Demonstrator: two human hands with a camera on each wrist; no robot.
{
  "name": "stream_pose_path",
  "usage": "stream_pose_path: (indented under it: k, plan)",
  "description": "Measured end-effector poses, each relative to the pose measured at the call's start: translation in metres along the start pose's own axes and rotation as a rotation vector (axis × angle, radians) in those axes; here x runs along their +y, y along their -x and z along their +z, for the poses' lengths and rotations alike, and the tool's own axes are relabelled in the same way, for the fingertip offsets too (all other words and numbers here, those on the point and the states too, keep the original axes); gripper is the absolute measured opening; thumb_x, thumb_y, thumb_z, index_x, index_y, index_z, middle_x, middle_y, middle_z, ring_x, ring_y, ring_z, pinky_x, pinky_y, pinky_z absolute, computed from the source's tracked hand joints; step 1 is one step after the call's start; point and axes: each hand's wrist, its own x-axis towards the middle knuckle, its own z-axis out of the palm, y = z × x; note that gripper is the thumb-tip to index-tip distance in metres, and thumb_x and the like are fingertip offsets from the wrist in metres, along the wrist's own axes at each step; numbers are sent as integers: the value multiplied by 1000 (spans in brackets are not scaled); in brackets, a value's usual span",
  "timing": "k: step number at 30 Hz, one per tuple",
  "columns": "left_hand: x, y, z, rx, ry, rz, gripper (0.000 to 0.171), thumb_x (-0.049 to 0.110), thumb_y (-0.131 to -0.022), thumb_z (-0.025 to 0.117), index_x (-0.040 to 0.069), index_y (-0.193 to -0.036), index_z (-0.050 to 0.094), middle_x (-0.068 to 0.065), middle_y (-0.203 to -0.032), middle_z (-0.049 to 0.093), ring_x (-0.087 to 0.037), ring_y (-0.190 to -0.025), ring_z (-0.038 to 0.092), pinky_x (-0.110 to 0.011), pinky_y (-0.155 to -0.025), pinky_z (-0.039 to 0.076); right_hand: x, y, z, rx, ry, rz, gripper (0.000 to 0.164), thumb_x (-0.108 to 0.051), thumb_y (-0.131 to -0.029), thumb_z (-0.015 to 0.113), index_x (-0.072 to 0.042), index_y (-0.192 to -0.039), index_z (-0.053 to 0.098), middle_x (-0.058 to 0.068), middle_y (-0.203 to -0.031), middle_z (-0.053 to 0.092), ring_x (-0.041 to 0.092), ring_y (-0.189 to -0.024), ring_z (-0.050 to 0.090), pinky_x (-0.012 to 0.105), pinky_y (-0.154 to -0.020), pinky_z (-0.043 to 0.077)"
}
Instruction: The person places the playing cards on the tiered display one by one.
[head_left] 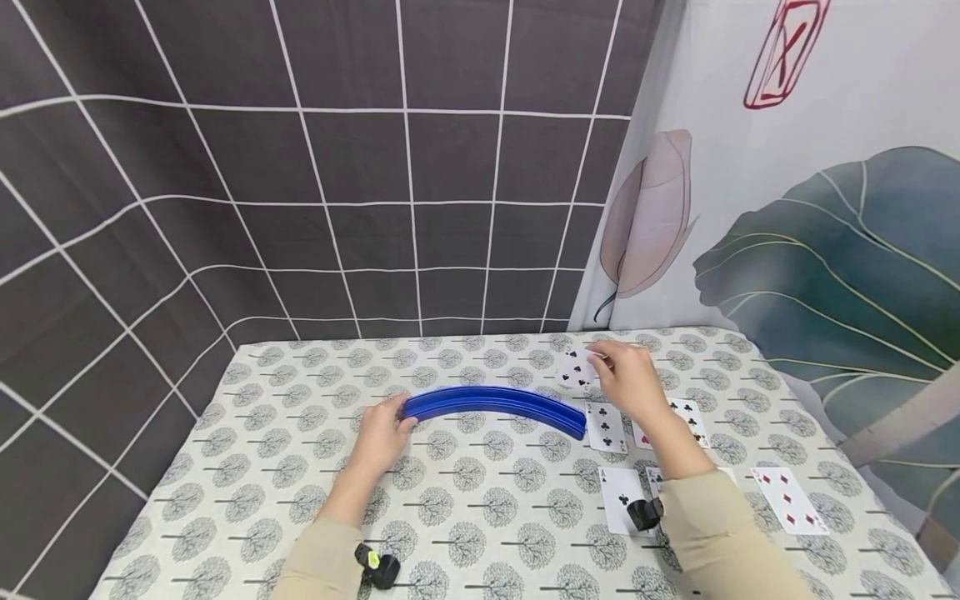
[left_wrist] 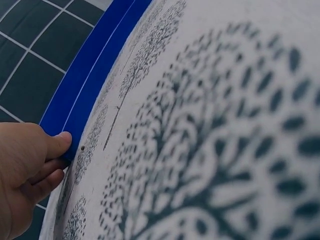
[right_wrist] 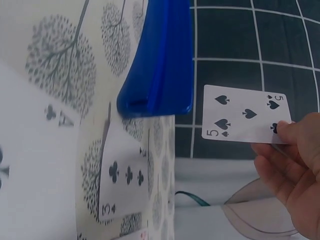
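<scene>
A long curved blue playing card holder (head_left: 491,398) lies across the table, its slots facing up. My left hand (head_left: 384,433) pinches its left end; in the left wrist view the thumb (left_wrist: 61,144) presses on the blue side. Up beyond the holder's right end, my right hand (head_left: 632,382) holds a five of spades (right_wrist: 245,115) by one corner between thumb and fingers, its face toward me. Just below that end lies a three of clubs (head_left: 606,428), face up.
More face-up cards lie to the right: an ace of clubs (head_left: 621,500), a five of diamonds (head_left: 790,501) and a clubs card (head_left: 690,421). Others are partly hidden under my right forearm. A dark grid curtain (head_left: 360,167) hangs behind the tree-patterned tablecloth (head_left: 465,508).
</scene>
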Motion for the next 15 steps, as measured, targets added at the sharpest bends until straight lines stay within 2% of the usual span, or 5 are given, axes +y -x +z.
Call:
stream_pose_path:
  k: [15]
  plan:
    - [-3,0,2,9,19,6,48,2,-90,72,-9,-135,57,-27,-113,70,-39,-105,70,-46,-99,55,-23,-9,14,-25,-45,-21,21,0,-93,68,5,-113,72,23,-104,74,31,-78,72,45,-72,63]
